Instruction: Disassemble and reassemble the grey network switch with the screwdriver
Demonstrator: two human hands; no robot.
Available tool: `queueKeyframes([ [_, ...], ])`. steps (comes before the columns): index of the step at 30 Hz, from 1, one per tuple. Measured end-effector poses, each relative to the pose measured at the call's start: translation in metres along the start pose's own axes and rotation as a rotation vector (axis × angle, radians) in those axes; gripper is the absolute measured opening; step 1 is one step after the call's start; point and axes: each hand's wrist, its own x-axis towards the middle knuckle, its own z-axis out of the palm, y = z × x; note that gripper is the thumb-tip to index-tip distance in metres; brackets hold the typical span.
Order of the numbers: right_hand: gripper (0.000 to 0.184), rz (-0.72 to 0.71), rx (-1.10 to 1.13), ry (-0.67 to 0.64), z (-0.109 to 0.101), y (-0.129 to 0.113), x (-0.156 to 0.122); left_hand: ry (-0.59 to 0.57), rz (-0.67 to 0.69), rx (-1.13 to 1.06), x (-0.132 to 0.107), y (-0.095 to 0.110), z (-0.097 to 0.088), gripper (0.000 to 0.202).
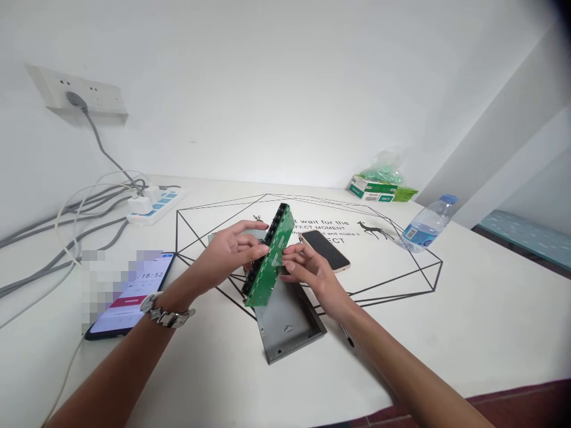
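Your left hand [227,246] is holding the green circuit board [273,267], its thumb and fingers closing on the side with the black parts. Your right hand [319,276] is meeting the board's other side with fingers bent and bunched; you cannot tell from here whether they are gripping. The board is tilting above the open grey metal casing [294,318], which is resting on the white table [401,345] and is partly hiding beneath the board and your fingers. Just beyond your right hand, a dark-screened phone [328,249] is lying close by, crowding that side. A slim dark-tipped object [347,336] is showing past your right forearm, mostly hidden. A larger phone [134,297] with a lit screen is sitting beside your watch [167,313]. Farther left, grey cables [107,205] are running around a power strip [163,205]. A water bottle [423,229] is standing well off to the right, while small boxes [372,189] and a plastic bag [384,171] are sitting near the wall [267,89].
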Motion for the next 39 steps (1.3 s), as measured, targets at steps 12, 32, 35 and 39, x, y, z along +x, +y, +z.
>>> queueKeyframes([
  [12,0.063,-0.021,0.058,-0.091,0.006,-0.001,-0.006,-0.033,0.27,0.04,-0.004,-0.005,0.022,0.039],
  [32,0.056,-0.289,-0.216,-0.002,0.002,0.0,-0.014,0.266,0.434,0.471,0.001,-0.017,0.026,0.021],
  [35,0.061,-0.388,-0.336,-0.023,0.001,-0.003,-0.015,0.221,0.228,0.264,0.003,-0.023,0.032,0.023],
  [39,0.065,-0.369,-0.418,-0.077,0.003,-0.008,-0.016,0.149,0.092,0.097,0.004,-0.031,0.036,0.032],
])
